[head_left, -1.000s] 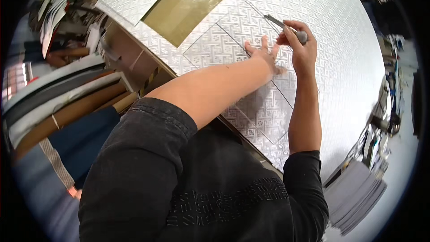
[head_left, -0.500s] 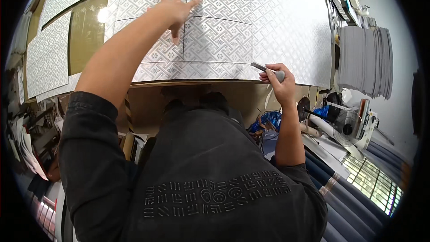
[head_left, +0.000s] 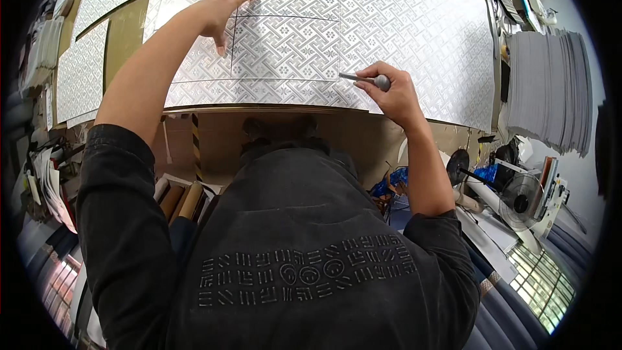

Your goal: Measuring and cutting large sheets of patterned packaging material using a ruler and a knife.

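Pinched in the grip of the right hand [head_left: 389,94] is a slim grey knife [head_left: 364,79], its point resting at the lower right corner of a clear template [head_left: 285,26] that lies on the patterned silver sheet [head_left: 414,19]. Half a second ago the blade sat at much the same near edge; a second ago it was up at the template's far corner with both hands close together. The knife has therefore run down one side of the template, and by my judgement that side's cut is finished or nearly so.

Left hand [head_left: 217,10] is spread flat with fingers open, pressing on the template's upper left part; it holds nothing, and it has slid well away from the right hand since a second ago, keeping the template pinned.

Sheet and template lie on the desk [head_left: 123,23], whose brown top shows at the left beside an already cut patterned piece [head_left: 81,71]. A tall stack of grey sheets [head_left: 547,87] stands at the right, well apart, with a small fan [head_left: 521,202] lower down.
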Demonstrator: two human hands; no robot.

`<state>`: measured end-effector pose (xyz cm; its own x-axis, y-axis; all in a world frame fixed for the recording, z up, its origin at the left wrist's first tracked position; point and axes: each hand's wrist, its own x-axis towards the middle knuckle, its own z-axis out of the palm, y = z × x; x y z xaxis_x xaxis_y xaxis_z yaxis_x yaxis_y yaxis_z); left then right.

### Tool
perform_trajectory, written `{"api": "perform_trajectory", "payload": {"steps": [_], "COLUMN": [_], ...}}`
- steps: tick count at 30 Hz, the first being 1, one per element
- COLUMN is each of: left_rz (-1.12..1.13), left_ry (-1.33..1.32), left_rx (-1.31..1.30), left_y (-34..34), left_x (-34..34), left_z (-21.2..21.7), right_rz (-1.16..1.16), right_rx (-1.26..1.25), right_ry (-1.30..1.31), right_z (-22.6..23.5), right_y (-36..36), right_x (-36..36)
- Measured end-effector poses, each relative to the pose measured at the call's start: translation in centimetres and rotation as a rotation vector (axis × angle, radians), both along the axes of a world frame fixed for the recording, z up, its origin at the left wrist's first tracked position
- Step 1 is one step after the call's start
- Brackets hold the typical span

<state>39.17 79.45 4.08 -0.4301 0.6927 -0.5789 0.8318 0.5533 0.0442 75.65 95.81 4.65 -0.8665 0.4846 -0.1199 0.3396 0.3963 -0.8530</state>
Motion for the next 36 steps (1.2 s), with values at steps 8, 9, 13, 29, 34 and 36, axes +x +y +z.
{"api": "perform_trajectory", "payload": {"steps": [8,9,13,29,34,36], "left_rz": [-0.003,-0.004,-0.006,-0.063,-0.185,-0.217], "left_ry": [0.014,0.017,0.027,0.101,0.166,0.181], "left_rx": [0.027,0.028,0.031,-0.010,0.056,0.084], "left_y": [-0.1,-0.1,-0.2,-0.2,-1.5,-1.9], "left_x": [-0.3,-0.3,-0.3,-0.1,-1.2,-1.6], "left_z": [-0.9,-0.9,-1.0,-0.4,-0.2,0.1], "right_rz": [0.225,0.246,0.294,0.367,0.312,0.296], "right_rx": [0.006,0.023,0.059,0.095,0.039,0.020], "right_ry": [-0.163,-0.163,-0.166,0.288,0.184,0.163], "right_z": [1.2,1.2,1.0,-4.9,-4.1,-3.8], "right_y": [1.9,1.9,2.0,-9.2,-11.0,-10.9], "right_x": [-1.3,-1.4,-1.7,-10.9,-11.8,-11.5]}}
